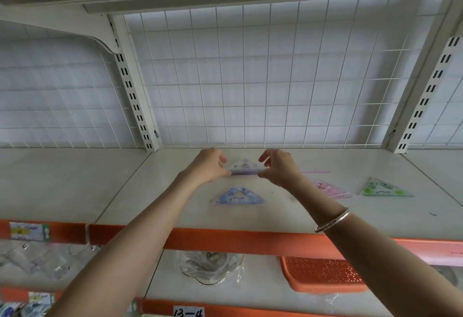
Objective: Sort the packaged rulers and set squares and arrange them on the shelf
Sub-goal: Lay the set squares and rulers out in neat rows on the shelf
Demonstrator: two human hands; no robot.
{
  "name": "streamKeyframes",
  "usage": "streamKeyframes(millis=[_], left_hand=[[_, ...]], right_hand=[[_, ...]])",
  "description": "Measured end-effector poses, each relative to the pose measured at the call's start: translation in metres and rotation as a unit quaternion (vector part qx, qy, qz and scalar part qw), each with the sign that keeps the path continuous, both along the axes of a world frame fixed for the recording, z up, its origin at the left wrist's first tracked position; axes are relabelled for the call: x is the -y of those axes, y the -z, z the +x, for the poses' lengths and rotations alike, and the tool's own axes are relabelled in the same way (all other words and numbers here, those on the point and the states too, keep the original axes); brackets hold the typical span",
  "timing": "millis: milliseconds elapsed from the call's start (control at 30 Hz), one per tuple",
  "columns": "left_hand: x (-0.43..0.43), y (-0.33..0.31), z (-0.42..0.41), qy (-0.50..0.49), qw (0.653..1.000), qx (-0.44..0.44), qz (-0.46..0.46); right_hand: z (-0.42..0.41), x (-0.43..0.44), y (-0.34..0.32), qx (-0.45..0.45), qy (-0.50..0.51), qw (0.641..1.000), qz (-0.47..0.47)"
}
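Head view: two bare hands reach over the white shelf (75,186) toward its wire grid back panel (250,78). Between them they hold one purple set square pack (244,167). The left hand (210,166) pinches its left end and the right hand (278,166) pinches its right end, with thumbs below and the other fingers curled above. The pack sits low over the shelf near the back; whether it touches the surface cannot be told. Four triangular packs show in all, the held one and three lying flat. A blue set square pack (238,196) lies just in front of the hands. A pink set square pack (330,189) lies to the right, partly hidden by the right forearm. A green set square pack (383,189) lies further right, apart from the pink one. One thin pink strip (317,172) lies behind the right wrist, too slim to identify. One silver bracelet (333,221) circles the right forearm. On the lower shelf sit one wrapped glass bowl (210,266) and one orange perforated basket (323,274).
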State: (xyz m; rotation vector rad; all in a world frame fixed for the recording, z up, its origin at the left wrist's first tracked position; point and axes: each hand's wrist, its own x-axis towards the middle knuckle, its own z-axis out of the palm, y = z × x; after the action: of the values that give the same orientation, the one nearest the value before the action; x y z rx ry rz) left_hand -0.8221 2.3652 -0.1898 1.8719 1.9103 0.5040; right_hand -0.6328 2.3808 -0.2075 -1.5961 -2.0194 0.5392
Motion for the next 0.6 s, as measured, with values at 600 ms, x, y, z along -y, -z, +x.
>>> streamKeyframes(millis=[600], left_hand=[[-0.070, 0.014, 0.018, -0.008, 0.987, -0.093, -0.130]], right_hand=[[-0.026, -0.064, 0.010, 0.029, 0.049, 0.982, -0.179]])
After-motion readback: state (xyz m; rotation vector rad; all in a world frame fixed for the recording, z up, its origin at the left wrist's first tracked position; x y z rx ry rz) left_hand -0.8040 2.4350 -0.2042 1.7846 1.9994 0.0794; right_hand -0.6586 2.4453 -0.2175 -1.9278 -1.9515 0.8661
